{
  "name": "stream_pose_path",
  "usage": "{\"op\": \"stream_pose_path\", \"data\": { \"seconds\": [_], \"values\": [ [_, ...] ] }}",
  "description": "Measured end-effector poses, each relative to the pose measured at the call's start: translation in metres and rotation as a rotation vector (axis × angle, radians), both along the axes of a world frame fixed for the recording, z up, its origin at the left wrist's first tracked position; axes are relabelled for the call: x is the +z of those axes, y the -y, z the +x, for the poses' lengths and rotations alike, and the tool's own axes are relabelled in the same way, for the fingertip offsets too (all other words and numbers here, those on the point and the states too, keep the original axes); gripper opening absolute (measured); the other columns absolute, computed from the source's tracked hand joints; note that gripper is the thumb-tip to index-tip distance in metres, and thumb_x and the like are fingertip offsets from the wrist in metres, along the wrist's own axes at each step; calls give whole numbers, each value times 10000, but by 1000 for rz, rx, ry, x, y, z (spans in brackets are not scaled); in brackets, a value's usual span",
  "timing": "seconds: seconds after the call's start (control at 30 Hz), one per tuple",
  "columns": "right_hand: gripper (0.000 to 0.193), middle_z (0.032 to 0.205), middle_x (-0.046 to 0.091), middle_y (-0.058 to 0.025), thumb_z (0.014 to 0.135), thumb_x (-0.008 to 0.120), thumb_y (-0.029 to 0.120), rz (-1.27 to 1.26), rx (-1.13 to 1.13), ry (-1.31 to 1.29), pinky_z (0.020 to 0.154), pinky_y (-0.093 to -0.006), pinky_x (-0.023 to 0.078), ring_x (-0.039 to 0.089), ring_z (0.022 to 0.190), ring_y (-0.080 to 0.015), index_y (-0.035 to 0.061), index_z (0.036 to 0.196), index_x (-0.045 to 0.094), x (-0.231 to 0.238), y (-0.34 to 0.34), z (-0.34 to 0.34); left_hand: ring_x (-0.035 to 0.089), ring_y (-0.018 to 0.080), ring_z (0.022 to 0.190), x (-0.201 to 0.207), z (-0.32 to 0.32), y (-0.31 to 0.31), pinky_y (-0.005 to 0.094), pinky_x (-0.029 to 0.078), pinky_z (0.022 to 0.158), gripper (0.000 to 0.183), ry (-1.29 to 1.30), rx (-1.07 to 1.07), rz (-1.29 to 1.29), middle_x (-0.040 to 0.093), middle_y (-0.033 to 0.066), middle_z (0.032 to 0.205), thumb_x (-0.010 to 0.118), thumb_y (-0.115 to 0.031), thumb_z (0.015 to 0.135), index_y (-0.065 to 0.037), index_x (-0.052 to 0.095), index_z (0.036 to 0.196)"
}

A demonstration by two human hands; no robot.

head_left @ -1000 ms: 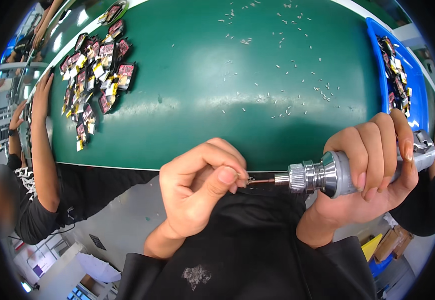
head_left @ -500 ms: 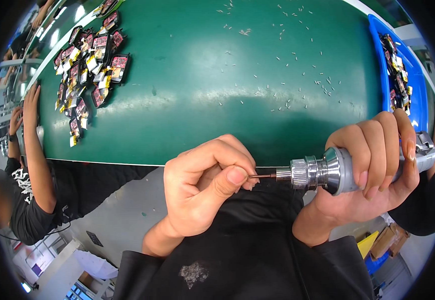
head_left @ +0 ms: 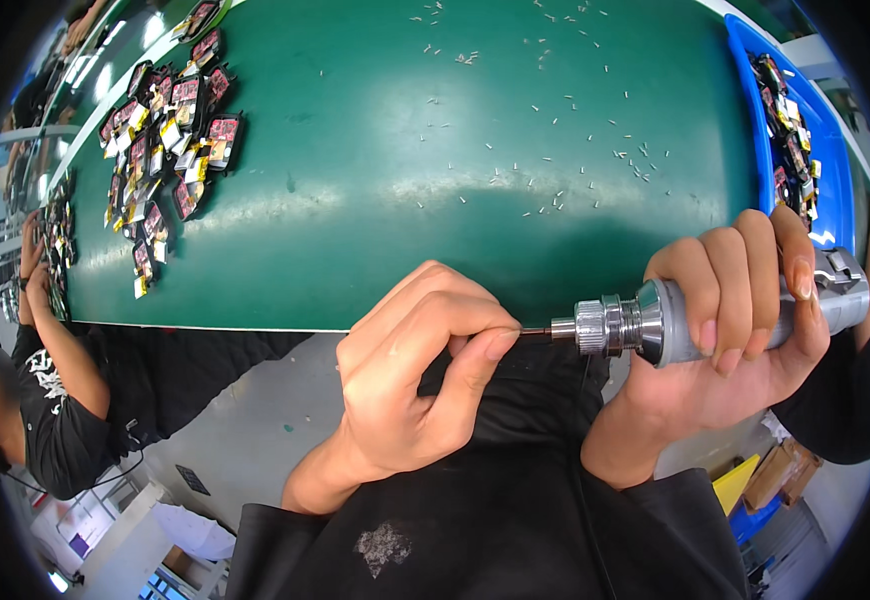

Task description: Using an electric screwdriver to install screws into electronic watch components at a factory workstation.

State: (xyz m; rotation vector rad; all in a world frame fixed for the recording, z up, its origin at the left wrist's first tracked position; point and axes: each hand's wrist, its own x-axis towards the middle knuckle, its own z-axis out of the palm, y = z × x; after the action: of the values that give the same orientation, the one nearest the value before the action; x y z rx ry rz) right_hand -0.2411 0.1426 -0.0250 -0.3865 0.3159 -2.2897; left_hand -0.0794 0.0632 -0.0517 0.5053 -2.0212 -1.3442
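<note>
My right hand (head_left: 725,320) is wrapped round the grey body of an electric screwdriver (head_left: 605,325), which lies level and points left. A thin bit (head_left: 538,332) sticks out of its metal nose. My left hand (head_left: 410,380) pinches the bit's end between thumb and forefinger. Whether a small part sits at that tip is hidden by the fingers. Both hands are held at the near edge of the green table (head_left: 355,230), in front of my dark clothing.
Small silver pin-like pieces (head_left: 467,58) lie scattered over the table. Several black-cased circuit units (head_left: 185,100) with red boards and yellow-taped cells are heaped at left. A blue tray (head_left: 835,130) at right holds more. At far left a co-worker's arm (head_left: 70,360) reaches to another pile.
My left hand has turned and shifted slightly right, its fingertips now covering the bit's end. The screwdriver has moved slightly left. The co-worker's arm at left has drawn back, uncovering a pile.
</note>
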Motion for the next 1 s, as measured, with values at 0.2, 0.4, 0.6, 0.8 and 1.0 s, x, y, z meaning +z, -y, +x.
{"op": "stream_pose_path", "data": {
  "seconds": [0.2, 0.4, 0.6, 0.8, 1.0],
  "values": [
    [88, 595, 384, -2, 875, 512, 95, 17, -27, 14, 541, -259, 355, 383, 477, -91, 71, 865, 427, -8, -4, -7, 613, 244, 715, 13, 0, 20, 306, 492, 655, 160, 56, 67, -93, 654, 174, 827, 577, -7, 875, 106, 641, 969],
    [118, 582, 385, -13, 881, 478, 168, 113, -114, 94, 515, -290, 364, 378, 461, -110, 82, 836, 412, -8, 6, -4, 637, 153, 744, 51, 10, 116, 265, 493, 688, 167, 222, 439, -290, 689, 103, 845, 543, -39, 929, 37, 650, 1033],
    [115, 590, 403, -36, 863, 485, 160, 194, -22, 151, 547, -313, 382, 396, 473, -145, 67, 854, 417, -20, 6, 9, 668, 200, 816, 60, -7, 304, 316, 509, 752, 232, 427, 612, -633, 695, 145, 860, 604, -81, 866, 40, 619, 1064],
    [139, 554, 385, -27, 849, 483, 151, 241, 14, 112, 514, -300, 393, 385, 446, -127, 74, 811, 374, -24, 7, 15, 616, 415, 1014, 28, -26, 411, 450, 481, 878, 439, 904, 681, -463, 646, 270, 1041, 674, -274, 789, -5, 573, 1122],
    [155, 659, 409, -38, 902, 529, 196, 171, 186, 123, 599, -302, 358, 402, 562, -145, 65, 887, 447, -19, 1, 9, 610, 443, 1019, 15, -42, 418, 467, 478, 890, 412, 1007, 695, -495, 639, 287, 1053, 604, -243, 769, 13, 568, 1090]
  ]
}}
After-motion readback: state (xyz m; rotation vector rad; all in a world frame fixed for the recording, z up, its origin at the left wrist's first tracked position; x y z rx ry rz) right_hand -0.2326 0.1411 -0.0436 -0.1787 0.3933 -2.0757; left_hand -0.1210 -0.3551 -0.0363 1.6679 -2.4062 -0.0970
